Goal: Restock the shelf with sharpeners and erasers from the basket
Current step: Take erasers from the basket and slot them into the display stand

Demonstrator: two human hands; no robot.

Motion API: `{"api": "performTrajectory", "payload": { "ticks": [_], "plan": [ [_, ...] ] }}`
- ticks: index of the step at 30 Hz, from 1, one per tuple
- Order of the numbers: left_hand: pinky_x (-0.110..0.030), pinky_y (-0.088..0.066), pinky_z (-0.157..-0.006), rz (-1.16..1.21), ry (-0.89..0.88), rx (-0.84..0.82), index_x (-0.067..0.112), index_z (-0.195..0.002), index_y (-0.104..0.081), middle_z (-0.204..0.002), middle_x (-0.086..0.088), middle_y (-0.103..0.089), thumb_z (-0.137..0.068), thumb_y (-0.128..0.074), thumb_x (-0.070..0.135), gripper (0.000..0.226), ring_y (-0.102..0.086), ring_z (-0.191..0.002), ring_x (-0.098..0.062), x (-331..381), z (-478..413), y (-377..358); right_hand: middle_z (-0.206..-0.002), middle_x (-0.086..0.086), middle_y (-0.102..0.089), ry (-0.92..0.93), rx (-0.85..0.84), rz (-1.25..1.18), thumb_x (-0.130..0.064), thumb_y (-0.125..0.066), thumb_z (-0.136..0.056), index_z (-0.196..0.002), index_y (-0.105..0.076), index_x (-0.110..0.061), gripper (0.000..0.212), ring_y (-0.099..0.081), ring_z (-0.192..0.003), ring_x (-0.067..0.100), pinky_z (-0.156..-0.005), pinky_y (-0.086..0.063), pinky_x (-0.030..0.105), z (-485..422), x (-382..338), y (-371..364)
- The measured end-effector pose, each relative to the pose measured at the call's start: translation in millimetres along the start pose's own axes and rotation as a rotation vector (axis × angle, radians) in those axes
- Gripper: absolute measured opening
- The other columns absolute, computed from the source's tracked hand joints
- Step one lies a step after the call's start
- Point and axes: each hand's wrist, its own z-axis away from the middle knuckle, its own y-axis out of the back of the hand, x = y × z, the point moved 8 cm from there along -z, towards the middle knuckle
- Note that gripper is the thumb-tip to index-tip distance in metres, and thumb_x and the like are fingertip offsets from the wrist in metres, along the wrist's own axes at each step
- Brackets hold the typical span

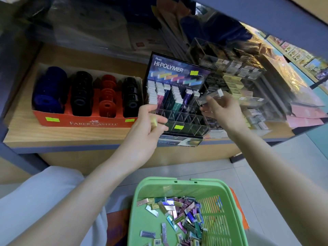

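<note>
A green basket point(140, 197) on the floor holds several wrapped erasers point(179, 212) in mixed colours. On the wooden shelf point(58, 135) stands a black Hi-Polymer eraser display point(177, 68) with clear compartments, partly filled. My left hand point(150, 119) is at the display's front left corner and grips yellowish erasers point(153, 122). My right hand point(220, 110) pinches a grey eraser point(211, 97) in front of the display's right side. A red Faber-Castell box point(85, 121) of blue, black and red sharpeners sits to the left.
Clear acrylic racks point(236, 75) with more small eraser packs stand right of the display. Pink packets point(305, 116) lie at the shelf's right end. An upper shelf edge point(266, 13) hangs overhead. My knee in light fabric point(44, 201) is at lower left.
</note>
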Motion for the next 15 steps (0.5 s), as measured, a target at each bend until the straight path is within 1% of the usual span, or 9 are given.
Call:
{"api": "performTrajectory", "payload": {
  "ticks": [1, 2, 4, 6, 8, 9, 11, 13, 15],
  "plan": [
    [-0.019, -0.043, -0.092, 0.025, 0.003, -0.01, 0.026, -0.122, -0.033, -0.111, 0.013, -0.058, -0.094, -0.055, 0.013, 0.038, -0.058, -0.105, -0.007, -1, 0, -2, -0.086, 0.005, -0.068, 0.01, 0.023, 0.054, -0.02, -0.051, -0.097, -0.087, -0.056, -0.013, 0.013, -0.068, -0.069, 0.008, -0.069, -0.058, 0.026, -6, 2, 1],
    [-0.021, -0.045, -0.092, 0.047, 0.003, -0.019, 0.027, -0.115, -0.037, -0.11, 0.013, -0.062, -0.09, -0.061, 0.013, 0.036, -0.06, -0.104, -0.006, -1, -1, -4, -0.082, 0.003, -0.068, 0.029, 0.044, 0.11, -0.022, -0.051, -0.097, -0.081, -0.056, -0.016, 0.018, -0.066, -0.066, 0.005, -0.067, -0.057, 0.024, -11, 2, 2],
    [-0.017, -0.047, -0.087, 0.055, -0.008, -0.022, 0.029, -0.099, -0.046, -0.104, 0.011, -0.067, -0.085, -0.067, 0.012, 0.031, -0.063, -0.097, -0.002, -1, -1, -5, -0.07, -0.001, -0.064, 0.08, 0.073, 0.223, -0.022, -0.053, -0.096, -0.071, -0.052, -0.019, 0.026, -0.061, -0.056, -0.003, -0.064, -0.056, 0.022, -18, 1, 2],
    [-0.019, -0.049, -0.084, 0.028, -0.034, -0.002, 0.031, -0.093, -0.054, -0.098, 0.01, -0.069, -0.084, -0.067, 0.014, 0.024, -0.066, -0.087, -0.002, 1, -2, -2, -0.068, -0.001, -0.061, 0.12, 0.089, 0.265, -0.019, -0.057, -0.094, -0.072, -0.048, -0.018, 0.023, -0.062, -0.055, -0.002, -0.067, -0.057, 0.029, -25, 1, 2],
    [-0.023, -0.051, -0.081, -0.006, -0.069, 0.014, 0.038, -0.096, -0.058, -0.096, 0.007, -0.07, -0.088, -0.062, 0.02, 0.02, -0.066, -0.08, -0.004, 3, -2, 1, -0.073, 0.001, -0.059, 0.146, 0.089, 0.239, -0.012, -0.058, -0.093, -0.085, -0.045, -0.015, 0.016, -0.067, -0.064, 0.008, -0.07, -0.057, 0.037, -29, 1, 0],
    [-0.022, -0.051, -0.078, -0.022, -0.082, 0.023, 0.042, -0.098, -0.058, -0.094, 0.006, -0.071, -0.09, -0.058, 0.022, 0.022, -0.065, -0.076, -0.003, 4, -2, 3, -0.076, 0.003, -0.06, 0.167, 0.082, 0.249, -0.009, -0.057, -0.092, -0.091, -0.044, -0.014, 0.015, -0.069, -0.068, 0.014, -0.071, -0.057, 0.039, -31, 1, -2],
    [-0.017, -0.047, -0.066, -0.035, -0.088, 0.034, 0.046, -0.101, -0.057, -0.088, 0.006, -0.07, -0.095, -0.05, 0.023, 0.025, -0.058, -0.063, -0.002, 5, -3, 5, -0.081, 0.008, -0.065, 0.224, 0.032, 0.392, -0.007, -0.053, -0.094, -0.098, -0.041, -0.014, 0.014, -0.068, -0.076, 0.025, -0.072, -0.055, 0.042, -34, 2, -7],
    [-0.018, -0.04, -0.057, -0.046, -0.076, 0.032, 0.041, -0.099, -0.059, -0.084, 0.009, -0.069, -0.097, -0.044, 0.026, 0.021, -0.047, -0.052, -0.004, 4, -3, 4, -0.084, 0.014, -0.067, 0.263, -0.012, 0.557, -0.015, -0.047, -0.097, -0.104, -0.045, -0.015, 0.008, -0.064, -0.079, 0.033, -0.07, -0.053, 0.044, -36, 6, -12],
    [-0.025, -0.033, -0.054, -0.008, -0.04, 0.033, 0.028, -0.092, -0.059, -0.081, 0.007, -0.07, -0.095, -0.042, 0.031, 0.017, -0.037, -0.047, -0.004, 1, -4, 3, -0.083, 0.011, -0.065, 0.292, -0.028, 0.62, -0.022, -0.044, -0.099, -0.106, -0.052, -0.014, 0.013, -0.063, -0.079, 0.032, -0.069, -0.052, 0.039, -38, 7, -13]
  ]
}}
